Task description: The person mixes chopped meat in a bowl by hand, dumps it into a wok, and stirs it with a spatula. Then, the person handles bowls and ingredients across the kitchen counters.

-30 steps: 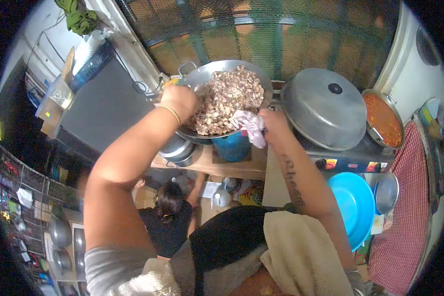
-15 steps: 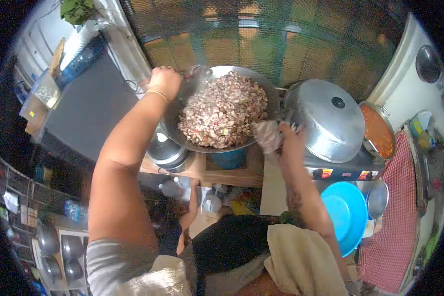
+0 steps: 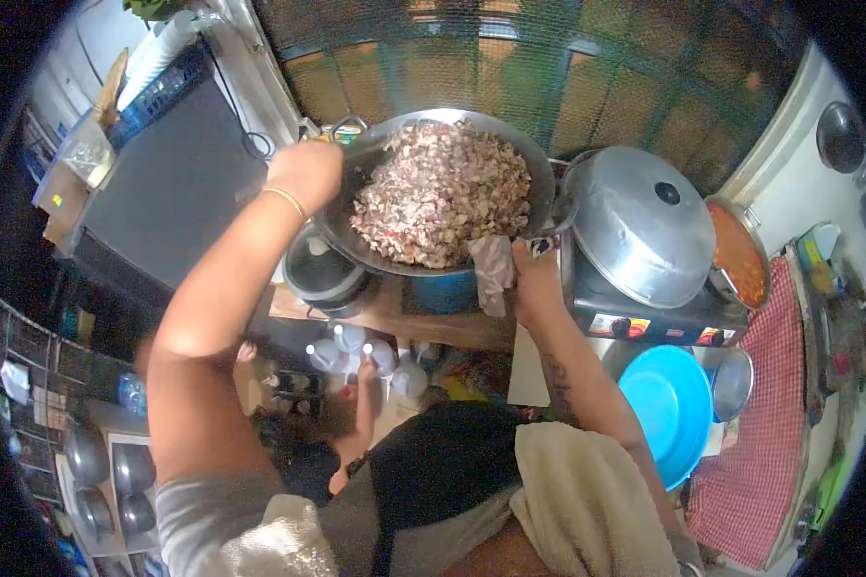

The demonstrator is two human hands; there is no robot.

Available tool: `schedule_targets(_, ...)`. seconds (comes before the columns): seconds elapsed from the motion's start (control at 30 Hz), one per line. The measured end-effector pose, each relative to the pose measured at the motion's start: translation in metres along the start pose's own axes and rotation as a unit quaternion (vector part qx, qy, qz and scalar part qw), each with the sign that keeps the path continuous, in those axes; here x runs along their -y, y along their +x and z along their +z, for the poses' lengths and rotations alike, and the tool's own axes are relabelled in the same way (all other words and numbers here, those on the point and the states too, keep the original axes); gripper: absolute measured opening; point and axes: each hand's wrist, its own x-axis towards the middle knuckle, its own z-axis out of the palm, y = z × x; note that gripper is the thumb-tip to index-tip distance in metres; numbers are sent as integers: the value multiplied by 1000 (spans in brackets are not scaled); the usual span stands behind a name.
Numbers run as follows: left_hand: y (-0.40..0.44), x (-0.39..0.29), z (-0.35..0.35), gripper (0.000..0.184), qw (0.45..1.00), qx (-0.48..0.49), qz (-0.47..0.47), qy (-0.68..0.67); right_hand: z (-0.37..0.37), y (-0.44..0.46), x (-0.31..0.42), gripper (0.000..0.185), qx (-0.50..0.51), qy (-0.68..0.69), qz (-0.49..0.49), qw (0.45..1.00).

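A wide metal pan [image 3: 541, 178] holds a heap of chopped, brownish-pink food [image 3: 443, 197]. At the pan's left rim is my left hand [image 3: 305, 175], its fingers closed round something thin that I cannot make out. My right hand [image 3: 537, 284] is closed on a crumpled pale cloth [image 3: 493, 274] at the pan's lower right edge, close to its right handle. Under the pan a blue object [image 3: 443, 291] shows in part.
A domed lid [image 3: 645, 231] covers a pan on the stove [image 3: 635, 322]. Orange stew [image 3: 738, 255] stands farther right. Below are a blue basin [image 3: 666, 418] and a red checked cloth [image 3: 755, 433]. A black-lidded pot [image 3: 322, 269] stands left. Another person's hand [image 3: 368, 370] is near white jugs [image 3: 327, 356].
My left hand has moved left from over the pan's edge. My right hand with the cloth went right, away from the rim, and then back. The other person's hand has moved among the jugs.
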Motion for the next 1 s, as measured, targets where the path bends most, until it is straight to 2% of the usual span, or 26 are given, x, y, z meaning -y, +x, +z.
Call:
schedule_targets(0.07, -8, 1, -19, 20, 998, -61, 2, 24, -12, -14, 4, 37, 16, 98, 0, 995)
schedule_targets(0.2, -15, -5, -14, 21, 993, -69, -68, 72, -34, -44, 51, 27, -11, 296, -70, 953)
schedule_targets(0.23, -16, -5, -11, 24, 994, -16, -74, 75, -45, -24, 42, 26, -10, 322, -61, 945)
schedule_targets(0.3, -23, -7, -1, 24, 994, -18, -99, 39, -52, -9, 56, 27, 4, 219, -145, 965)
schedule_targets(0.4, -23, -2, 8, 23, 993, -6, -115, 18, -52, 13, 82, 40, -19, 86, -189, 978)
schedule_targets(0.47, -28, -3, 3, 22, 995, 1, -91, 48, -53, 23, 92, 59, -52, -36, -160, 985)
schedule_targets(0.5, -23, -2, 3, 23, 992, 72, -58, 82, -54, 25, 97, 67, -68, -111, -143, 981)
schedule_targets(0.57, -15, -6, 25, 24, 992, 103, -52, 40, -57, 58, 66, 62, -62, -69, -158, 983)
schedule_targets(0.63, -10, -16, 39, 27, 989, 139, -55, -1, -51, 59, 65, 46, -22, 45, -116, 992)
schedule_targets(0.7, -10, -20, 36, 27, 990, 126, -60, -23, -48, 50, 69, 23, 47, 231, -10, 972)
schedule_targets(0.8, -17, -20, 17, 26, 993, 99, -58, -13, -56, 54, 60, 22, 117, 265, 102, 952)
schedule_targets(0.9, 0, -15, 9, 28, 991, 96, -88, 23, -40, 5, 98, 22, 124, 323, 141, 928)
schedule_targets(1.0, 17, -21, 44, 29, 991, 127, -33, 38, -39, 18, 61, 22, 110, 344, 148, 921)
